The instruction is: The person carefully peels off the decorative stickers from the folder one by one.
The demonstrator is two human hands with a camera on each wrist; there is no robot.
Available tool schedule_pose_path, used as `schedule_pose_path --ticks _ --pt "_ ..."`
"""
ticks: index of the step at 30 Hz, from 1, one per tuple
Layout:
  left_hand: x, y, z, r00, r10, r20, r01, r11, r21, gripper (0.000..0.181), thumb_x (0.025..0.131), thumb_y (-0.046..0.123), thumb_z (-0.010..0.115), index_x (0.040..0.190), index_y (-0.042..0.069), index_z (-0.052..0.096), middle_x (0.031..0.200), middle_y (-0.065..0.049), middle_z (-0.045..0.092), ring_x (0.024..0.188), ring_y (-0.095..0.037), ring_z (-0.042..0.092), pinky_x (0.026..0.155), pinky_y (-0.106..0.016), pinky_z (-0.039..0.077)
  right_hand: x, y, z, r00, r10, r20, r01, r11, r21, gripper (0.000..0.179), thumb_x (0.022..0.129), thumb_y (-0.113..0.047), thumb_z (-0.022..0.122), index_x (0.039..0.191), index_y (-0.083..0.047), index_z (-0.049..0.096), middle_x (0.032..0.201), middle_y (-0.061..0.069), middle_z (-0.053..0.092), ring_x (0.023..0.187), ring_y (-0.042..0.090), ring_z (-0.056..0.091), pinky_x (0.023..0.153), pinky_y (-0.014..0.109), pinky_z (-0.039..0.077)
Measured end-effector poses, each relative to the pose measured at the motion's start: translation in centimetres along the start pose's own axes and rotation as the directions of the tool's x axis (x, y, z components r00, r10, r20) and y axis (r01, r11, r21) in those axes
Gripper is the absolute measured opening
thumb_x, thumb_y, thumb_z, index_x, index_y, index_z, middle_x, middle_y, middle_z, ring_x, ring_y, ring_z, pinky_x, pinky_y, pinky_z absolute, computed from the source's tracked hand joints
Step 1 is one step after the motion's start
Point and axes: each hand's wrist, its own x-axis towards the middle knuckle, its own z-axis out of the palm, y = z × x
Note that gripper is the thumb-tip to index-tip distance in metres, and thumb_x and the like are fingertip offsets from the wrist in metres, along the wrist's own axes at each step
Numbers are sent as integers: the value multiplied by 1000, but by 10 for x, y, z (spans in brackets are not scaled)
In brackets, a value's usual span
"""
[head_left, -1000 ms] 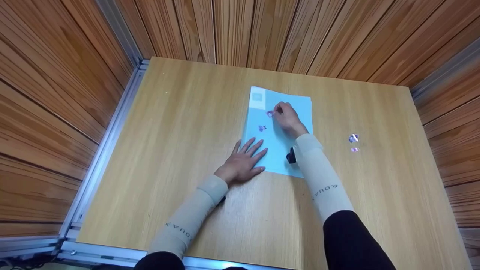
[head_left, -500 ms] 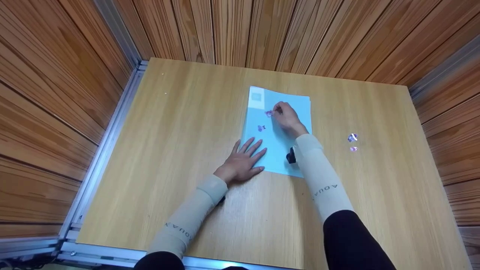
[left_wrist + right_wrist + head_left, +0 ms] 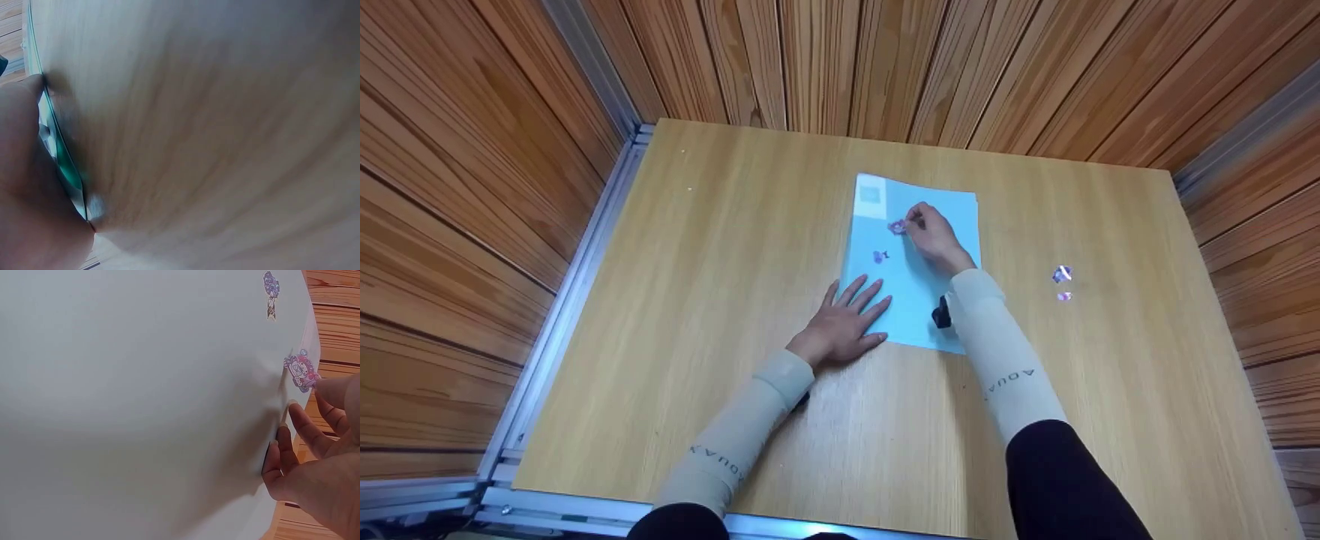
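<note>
Pink sticker (image 3: 896, 226) projects leftward from the nearer right hand (image 3: 936, 237), which pinches its edge over the upper left of the sheet (image 3: 911, 315); the left hand (image 3: 841, 328), fingers spread, rests at the lower left.

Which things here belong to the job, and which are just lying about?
In the job: right hand, held sticker, left hand, blue sheet, second sticker on it.
Lying about, seemingly: larger shiny piece, smaller shiny piece; possibly spare stickers.
</note>
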Motion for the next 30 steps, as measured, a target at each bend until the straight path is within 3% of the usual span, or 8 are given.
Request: schedule_pose_path --ticks 3,5,10,17,30 --pt "7 -12 13 998 56 -16 -57 998 -27 71 105 64 29 166 31 10 173 3 -8 158 -26 -15 123 -61 -6 -1 0 0 1000 5 -8 -5 1000 16 20 110 -23 45 121 -8 51 131 13 56 125 29 52 108 47 42" --pt "8 -12 13 999 46 -9 -46 999 -11 71 105 64 29 166 32 9 173 4 -9 158 -25 -16 123 -60 -7 -2 0 0 1000 7 -12 -7 1000 21 20 110 -23 45 121 -8 51 132 13 56 126 29 51 109 47 42" --pt "3 -4 5 1000 3 10 -3 1000 20 69 106 60 32 165 33 10 173 6 -8 158 -23 -14 124 -58 -5 -2 0 -1 1000 14 -11 -13 1000 19 20 110 -25 44 120 -8 51 131 13 56 124 29 52 108 47 42" --pt "-1 -3 1 999 32 -10 -32 999 12 69 107 59 32 166 29 12 173 1 -4 158 -28 -11 124 -60 -4 -7 1 0 1000 25 -15 -24 999 20 21 111 -27 42 122 -11 51 127 9 56 119 26 52 107 46 44" --pt "-5 -2 0 998 50 -42 -50 999 6 68 108 56 34 166 27 14 174 -2 -1 159 -30 -7 124 -61 -2 -26 11 -13 999 34 -2 -34 998 -46 17 111 -20 40 121 -9 49 124 12 55 107 27 51 92 40 45"
